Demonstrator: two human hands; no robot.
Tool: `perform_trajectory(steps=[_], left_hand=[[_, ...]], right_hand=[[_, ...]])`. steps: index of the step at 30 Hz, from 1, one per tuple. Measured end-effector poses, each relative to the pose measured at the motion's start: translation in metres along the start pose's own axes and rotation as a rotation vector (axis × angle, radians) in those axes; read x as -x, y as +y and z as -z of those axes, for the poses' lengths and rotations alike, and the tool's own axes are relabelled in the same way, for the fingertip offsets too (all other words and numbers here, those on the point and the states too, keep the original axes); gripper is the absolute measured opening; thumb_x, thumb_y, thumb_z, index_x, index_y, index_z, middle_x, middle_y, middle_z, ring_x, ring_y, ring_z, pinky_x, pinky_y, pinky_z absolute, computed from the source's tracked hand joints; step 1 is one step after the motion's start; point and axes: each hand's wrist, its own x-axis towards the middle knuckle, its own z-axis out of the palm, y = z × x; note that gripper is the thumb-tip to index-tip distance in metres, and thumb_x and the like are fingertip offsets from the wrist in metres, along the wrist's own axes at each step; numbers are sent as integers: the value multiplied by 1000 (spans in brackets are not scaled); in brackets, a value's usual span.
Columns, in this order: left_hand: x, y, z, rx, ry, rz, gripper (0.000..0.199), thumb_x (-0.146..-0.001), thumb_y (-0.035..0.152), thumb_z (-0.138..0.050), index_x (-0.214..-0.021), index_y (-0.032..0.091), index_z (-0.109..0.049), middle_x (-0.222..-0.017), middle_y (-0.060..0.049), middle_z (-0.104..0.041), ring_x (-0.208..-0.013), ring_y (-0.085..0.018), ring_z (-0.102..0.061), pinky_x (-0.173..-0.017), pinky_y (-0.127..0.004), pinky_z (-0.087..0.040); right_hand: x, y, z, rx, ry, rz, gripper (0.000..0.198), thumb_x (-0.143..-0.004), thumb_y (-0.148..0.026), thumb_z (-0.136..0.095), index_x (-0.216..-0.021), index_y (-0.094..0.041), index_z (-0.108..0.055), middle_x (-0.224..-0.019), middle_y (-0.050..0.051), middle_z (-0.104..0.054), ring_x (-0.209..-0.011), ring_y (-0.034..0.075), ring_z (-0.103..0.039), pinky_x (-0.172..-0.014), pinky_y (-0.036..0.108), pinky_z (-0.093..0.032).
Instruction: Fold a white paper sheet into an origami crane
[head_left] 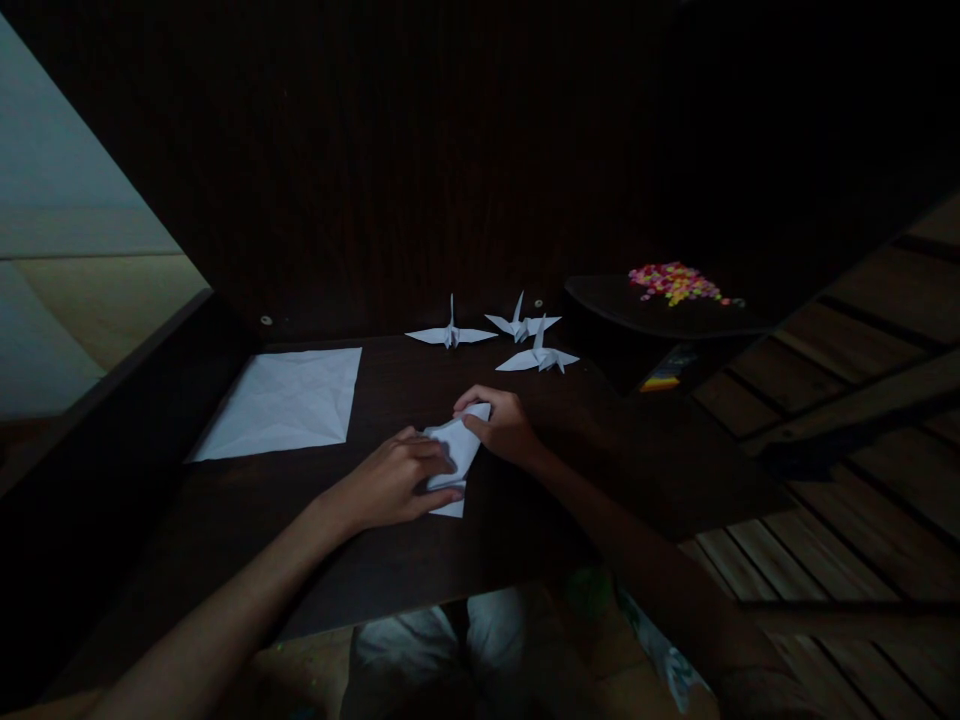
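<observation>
A partly folded piece of white paper [459, 447] lies on the dark tabletop between my hands. My left hand [405, 478] rests over its left side, fingers spread on the paper and thumb near the lower flap. At the upper right corner, my right hand [501, 425] pinches the paper between thumb and fingers. Beyond my hands stand three white paper cranes: one crane [451, 335] to the left, another crane [519, 325] at the back right, and a nearer crane [538, 356] in front of that one.
A creased white paper sheet [289, 400] lies flat at the left of the tabletop [390, 570]. On a dark corner shelf [607, 300] at the right sits a heap of pink and yellow bits [679, 283]. A dark side panel [112, 420] borders the left; slatted wood [840, 440] shows at right.
</observation>
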Motion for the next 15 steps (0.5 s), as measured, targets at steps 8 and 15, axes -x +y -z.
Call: perform_trajectory(steps=[8, 15], left_hand=[[0, 1, -9, 3, -3, -38, 19, -93, 28, -51, -95, 22, -69, -93, -3, -65, -87, -17, -57, -83, -34, -29], [0, 6, -10, -24, 30, -3, 20, -92, 26, -51, -98, 23, -69, -92, -4, -64, -88, -19, -55, -83, -37, -26]], right_hand=[[1, -5, -2, 23, 3, 0, 19, -69, -7, -53, -76, -18, -67, -73, -1, -68, -65, 13, -59, -60, 23, -42], [1, -4, -3, 34, -3, 15, 17, -69, -8, -54, -76, -19, -67, -75, 0, -69, -69, 14, -60, -65, 24, -44]])
